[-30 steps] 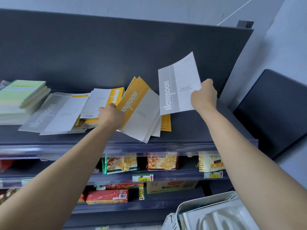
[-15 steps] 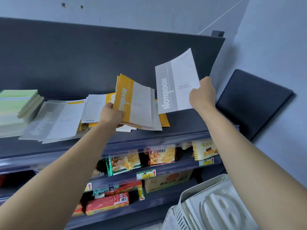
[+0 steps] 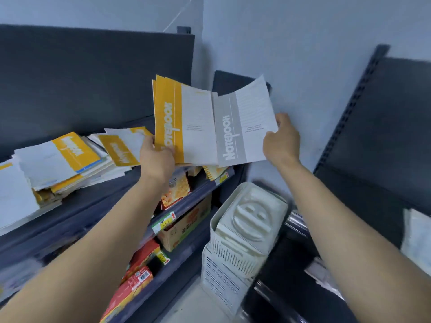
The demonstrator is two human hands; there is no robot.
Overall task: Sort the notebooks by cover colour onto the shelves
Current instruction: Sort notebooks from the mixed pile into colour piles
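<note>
1. Above the front edge of the top shelf point(image 3: 98, 197), the left hand point(image 3: 156, 159) grips a small stack of yellow notebooks point(image 3: 179, 122) by its lower left corner, fingers curled round it. The stack stands nearly upright in the air, clear of the shelf.
2. The right hand point(image 3: 281, 141) pinches a grey notebook point(image 3: 242, 127) at its right edge, thumb and fingers clamped on the cover. This notebook is also held up in the air, just right of the yellow stack, and its left edge meets the stack's white side.
3. Left of the left hand, a loose pile of yellow-and-white notebooks point(image 3: 70, 155) lies flat on the top shelf, spread unevenly.
4. The lower shelves carry snack packets point(image 3: 176, 192), a cardboard box point(image 3: 186, 227) and red packets point(image 3: 137, 276), with price tags point(image 3: 163, 221) on the rail.
5. A white plastic basket point(image 3: 235, 248) stands on the floor under the right forearm, between these shelves and a dark shelf unit point(image 3: 384, 136) on the right.
</note>
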